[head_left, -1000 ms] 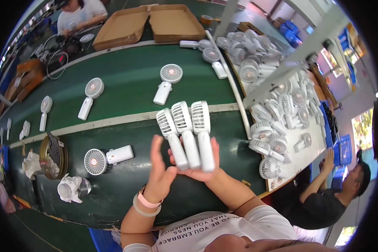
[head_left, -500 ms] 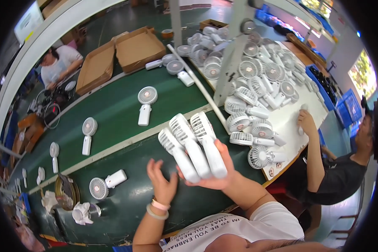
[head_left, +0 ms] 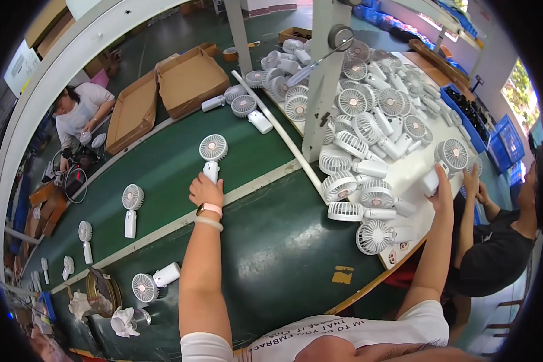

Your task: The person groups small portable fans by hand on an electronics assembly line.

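My left hand (head_left: 206, 191) reaches over the green conveyor belt. Its fingers are closed round the handle of a white handheld fan (head_left: 213, 148) lying there. Out to the right, my right hand (head_left: 443, 194) grips white handheld fans (head_left: 431, 181) at the edge of the white-topped table; how many it holds is hard to tell. Another fan (head_left: 145, 287) lies on the dark green near worktop, left of my left forearm. Further fans, such as one (head_left: 132, 198), lie spaced along the belt.
A large heap of white fans (head_left: 368, 130) covers the white table (head_left: 419, 193). A co-worker's hand (head_left: 473, 183) is close to my right hand. A pale rail (head_left: 277, 136) and metal post (head_left: 323, 84) stand between belt and heap. Cardboard trays (head_left: 190, 84) lie beyond.
My right hand has carried its fans from the middle over to the white table at the right. My left hand has moved up and left to a fan on the belt and closed on it.
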Demonstrator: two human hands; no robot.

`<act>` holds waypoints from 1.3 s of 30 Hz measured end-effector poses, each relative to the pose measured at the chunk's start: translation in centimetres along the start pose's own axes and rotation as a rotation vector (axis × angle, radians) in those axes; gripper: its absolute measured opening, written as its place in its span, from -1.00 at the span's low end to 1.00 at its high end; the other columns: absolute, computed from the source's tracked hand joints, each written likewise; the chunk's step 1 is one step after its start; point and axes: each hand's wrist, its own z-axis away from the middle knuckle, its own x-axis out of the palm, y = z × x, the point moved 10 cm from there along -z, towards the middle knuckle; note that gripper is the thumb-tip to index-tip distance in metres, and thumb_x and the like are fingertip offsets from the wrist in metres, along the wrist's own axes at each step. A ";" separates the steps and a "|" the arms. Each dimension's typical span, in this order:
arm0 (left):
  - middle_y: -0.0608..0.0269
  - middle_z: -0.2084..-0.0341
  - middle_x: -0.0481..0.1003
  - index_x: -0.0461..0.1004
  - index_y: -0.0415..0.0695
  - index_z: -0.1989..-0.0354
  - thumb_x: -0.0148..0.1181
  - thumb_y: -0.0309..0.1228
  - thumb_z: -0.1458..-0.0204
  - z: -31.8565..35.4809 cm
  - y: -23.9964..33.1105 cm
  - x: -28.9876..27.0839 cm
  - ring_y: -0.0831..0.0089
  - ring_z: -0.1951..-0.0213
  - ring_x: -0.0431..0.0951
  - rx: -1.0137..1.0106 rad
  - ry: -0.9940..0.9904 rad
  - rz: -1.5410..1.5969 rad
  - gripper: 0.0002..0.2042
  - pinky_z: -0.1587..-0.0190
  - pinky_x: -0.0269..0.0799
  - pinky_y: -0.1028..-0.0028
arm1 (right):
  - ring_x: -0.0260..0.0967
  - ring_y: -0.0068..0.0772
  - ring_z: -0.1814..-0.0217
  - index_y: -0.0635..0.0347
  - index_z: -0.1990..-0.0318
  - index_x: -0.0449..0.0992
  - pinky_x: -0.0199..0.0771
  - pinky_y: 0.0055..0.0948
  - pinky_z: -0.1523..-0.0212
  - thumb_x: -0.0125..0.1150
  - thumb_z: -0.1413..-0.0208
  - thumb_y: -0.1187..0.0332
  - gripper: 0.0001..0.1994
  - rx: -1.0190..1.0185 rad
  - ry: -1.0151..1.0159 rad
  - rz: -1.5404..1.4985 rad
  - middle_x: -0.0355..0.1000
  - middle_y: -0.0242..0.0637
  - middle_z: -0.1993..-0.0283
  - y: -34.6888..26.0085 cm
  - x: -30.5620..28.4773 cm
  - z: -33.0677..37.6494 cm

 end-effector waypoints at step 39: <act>0.20 0.33 0.29 0.03 -0.06 -0.21 0.07 -0.39 0.17 15.2 -1.3 -6.4 0.27 0.28 0.43 0.117 -0.987 2.409 -0.34 0.19 0.39 0.29 | 0.34 -0.50 0.13 0.29 0.04 0.33 0.30 -0.59 0.12 0.04 -0.01 0.58 -0.70 -0.884 -0.686 0.464 0.30 -0.27 0.04 -9.4 28.1 24.2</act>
